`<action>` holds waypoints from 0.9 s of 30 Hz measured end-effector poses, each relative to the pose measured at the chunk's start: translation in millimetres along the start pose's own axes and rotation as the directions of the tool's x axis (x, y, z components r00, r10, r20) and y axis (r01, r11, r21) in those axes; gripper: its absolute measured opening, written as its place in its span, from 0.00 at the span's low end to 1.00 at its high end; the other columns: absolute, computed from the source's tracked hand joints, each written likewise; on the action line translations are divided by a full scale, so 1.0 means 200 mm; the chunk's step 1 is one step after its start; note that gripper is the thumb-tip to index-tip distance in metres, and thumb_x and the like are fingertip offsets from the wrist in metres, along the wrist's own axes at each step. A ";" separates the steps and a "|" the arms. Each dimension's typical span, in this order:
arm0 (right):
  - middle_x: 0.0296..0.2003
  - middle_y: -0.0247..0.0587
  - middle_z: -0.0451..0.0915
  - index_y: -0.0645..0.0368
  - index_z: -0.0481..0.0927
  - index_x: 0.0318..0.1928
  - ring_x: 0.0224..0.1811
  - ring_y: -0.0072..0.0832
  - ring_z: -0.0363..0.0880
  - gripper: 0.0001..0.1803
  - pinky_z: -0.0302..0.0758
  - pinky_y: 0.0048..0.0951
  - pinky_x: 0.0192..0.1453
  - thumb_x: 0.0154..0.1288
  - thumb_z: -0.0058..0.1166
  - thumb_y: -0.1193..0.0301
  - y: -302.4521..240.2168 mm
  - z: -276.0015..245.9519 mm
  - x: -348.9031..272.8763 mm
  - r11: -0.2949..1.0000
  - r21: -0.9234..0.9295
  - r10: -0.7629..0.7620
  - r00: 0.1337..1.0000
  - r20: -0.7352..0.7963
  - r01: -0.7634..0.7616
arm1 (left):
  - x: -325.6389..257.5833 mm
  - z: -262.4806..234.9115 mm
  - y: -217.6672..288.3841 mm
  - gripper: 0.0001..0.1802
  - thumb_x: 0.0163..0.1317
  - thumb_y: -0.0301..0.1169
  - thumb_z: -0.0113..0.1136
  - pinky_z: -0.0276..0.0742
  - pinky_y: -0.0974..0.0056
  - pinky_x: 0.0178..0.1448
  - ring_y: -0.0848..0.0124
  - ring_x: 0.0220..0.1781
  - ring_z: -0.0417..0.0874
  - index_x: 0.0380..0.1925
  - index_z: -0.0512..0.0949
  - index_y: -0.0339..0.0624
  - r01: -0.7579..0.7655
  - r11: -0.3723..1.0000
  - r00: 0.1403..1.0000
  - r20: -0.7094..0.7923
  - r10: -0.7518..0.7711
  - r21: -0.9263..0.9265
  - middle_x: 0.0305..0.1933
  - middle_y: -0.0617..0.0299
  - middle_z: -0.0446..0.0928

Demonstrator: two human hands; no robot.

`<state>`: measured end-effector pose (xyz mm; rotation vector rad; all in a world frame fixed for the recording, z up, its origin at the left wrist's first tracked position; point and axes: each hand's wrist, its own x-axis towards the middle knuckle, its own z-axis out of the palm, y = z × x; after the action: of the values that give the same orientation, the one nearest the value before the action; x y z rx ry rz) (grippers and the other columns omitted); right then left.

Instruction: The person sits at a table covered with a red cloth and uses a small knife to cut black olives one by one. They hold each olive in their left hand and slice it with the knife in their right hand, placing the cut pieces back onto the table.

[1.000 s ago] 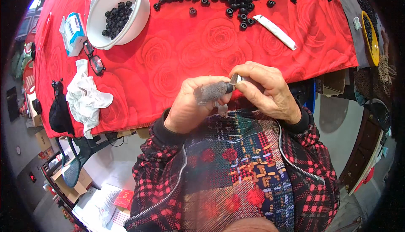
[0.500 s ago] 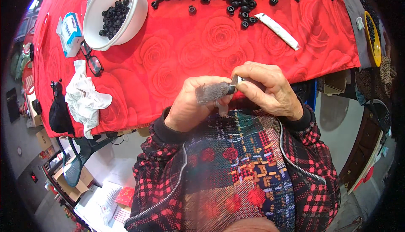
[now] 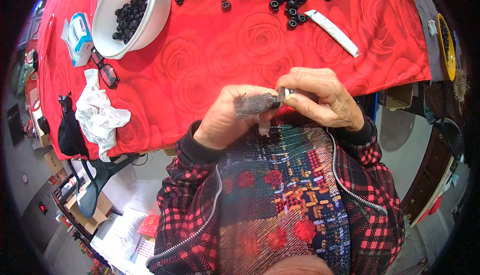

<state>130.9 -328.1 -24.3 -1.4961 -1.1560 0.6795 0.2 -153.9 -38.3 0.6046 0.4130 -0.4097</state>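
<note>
While the left hand (image 3: 222, 117), one digit wrapped in grey cloth (image 3: 252, 105), pinches a small black piece (image 3: 276, 104), the right hand (image 3: 325, 95) grips a short metal blade (image 3: 281, 95) at its end, before the person's chest. Beyond, a red-covered surface (image 3: 210, 50) bears scattered black pieces (image 3: 292, 24) and, leftward, a white bowl (image 3: 156, 27) holding more.

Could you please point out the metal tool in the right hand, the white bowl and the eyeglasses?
Metal tool (image 3: 281, 95): head view, on its shiny flat part.
White bowl (image 3: 110, 12): head view, on its bare inner wall.
Eyeglasses (image 3: 109, 76): head view, on the lower lens.
</note>
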 end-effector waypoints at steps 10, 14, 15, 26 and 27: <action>0.28 0.34 0.75 0.63 0.77 0.41 0.29 0.16 0.72 0.11 0.69 0.21 0.32 0.58 0.59 0.73 -0.10 0.10 0.01 0.935 0.244 0.311 0.924 -0.222 -0.256 | 0.01 0.07 -0.03 0.13 0.53 0.19 0.64 0.78 0.69 0.42 0.71 0.39 0.82 0.41 0.80 0.33 -0.552 0.501 0.676 0.006 0.737 0.667 0.39 0.58 0.81; 0.28 0.36 0.76 0.63 0.77 0.40 0.29 0.17 0.73 0.11 0.70 0.22 0.32 0.58 0.60 0.73 -0.12 0.15 0.02 0.919 0.292 0.345 0.901 -0.262 -0.266 | -0.01 0.06 -0.02 0.15 0.52 0.20 0.65 0.78 0.68 0.43 0.68 0.41 0.82 0.42 0.80 0.33 -0.552 0.149 0.552 0.226 0.802 0.821 0.41 0.56 0.81; 0.29 0.37 0.77 0.63 0.77 0.40 0.28 0.18 0.74 0.11 0.71 0.23 0.31 0.57 0.60 0.73 -0.13 0.15 0.02 0.927 0.260 0.339 0.900 -0.273 -0.270 | -0.01 0.07 -0.03 0.15 0.53 0.20 0.65 0.78 0.68 0.43 0.68 0.41 0.82 0.43 0.79 0.33 -0.558 0.176 0.563 0.214 0.798 0.811 0.42 0.55 0.80; 0.19 0.38 0.72 0.64 0.79 0.39 0.18 0.30 0.71 0.15 0.65 0.30 0.22 0.48 0.64 0.75 -0.12 0.09 -0.01 0.931 -0.239 -0.307 0.947 -0.098 0.277 | -0.09 0.04 0.01 0.11 0.54 0.13 0.53 0.74 0.73 0.31 0.79 0.27 0.77 0.37 0.77 0.33 -0.066 0.969 0.993 0.110 0.041 0.238 0.28 0.65 0.76; 0.19 0.38 0.72 0.64 0.79 0.39 0.17 0.30 0.70 0.17 0.64 0.30 0.21 0.46 0.65 0.74 -0.12 0.08 -0.01 0.924 -0.243 -0.317 0.947 -0.061 0.294 | -0.09 0.06 0.02 0.10 0.55 0.14 0.54 0.74 0.73 0.30 0.79 0.27 0.77 0.37 0.77 0.33 -0.059 0.961 0.993 0.118 0.028 0.270 0.27 0.65 0.76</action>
<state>108.5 -323.9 -6.7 -1.4778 -1.3902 0.2598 -10.9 -153.8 -19.7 0.8537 0.2350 -0.4601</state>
